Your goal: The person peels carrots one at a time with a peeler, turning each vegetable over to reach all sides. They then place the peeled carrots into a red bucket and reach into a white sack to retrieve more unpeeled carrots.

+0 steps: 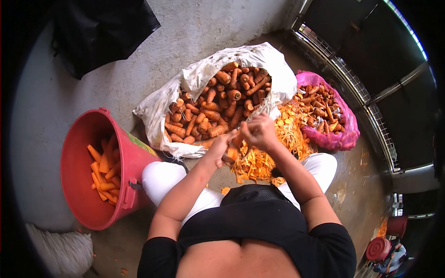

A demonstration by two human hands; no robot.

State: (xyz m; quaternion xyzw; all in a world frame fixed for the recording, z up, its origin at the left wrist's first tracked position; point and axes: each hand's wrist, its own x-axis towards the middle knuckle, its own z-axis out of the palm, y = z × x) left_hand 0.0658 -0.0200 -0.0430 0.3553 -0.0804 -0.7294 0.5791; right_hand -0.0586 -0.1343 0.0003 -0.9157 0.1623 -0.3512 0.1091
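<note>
In front of my lap, my left hand point(219, 148) is closed round a carrot point(232, 154), whose orange end points down toward me. My right hand point(259, 132) is closed right beside it, near the carrot's upper part. Whatever my right fingers grip is hidden and a little blurred. Beneath both hands lies a heap of orange peelings and cut ends point(289, 134) on the floor. Just beyond them, a white sack point(160, 104) lies open, full of unpeeled carrots point(211, 109).
At left stands a red bucket point(76, 185) with peeled carrots point(105, 171) inside. A pink bag point(353, 132) at right holds carrot pieces and scraps. Black cloth point(102, 32) hangs on the wall. A pale sack point(62, 250) sits lower left. Another person point(396, 257) appears far lower right.
</note>
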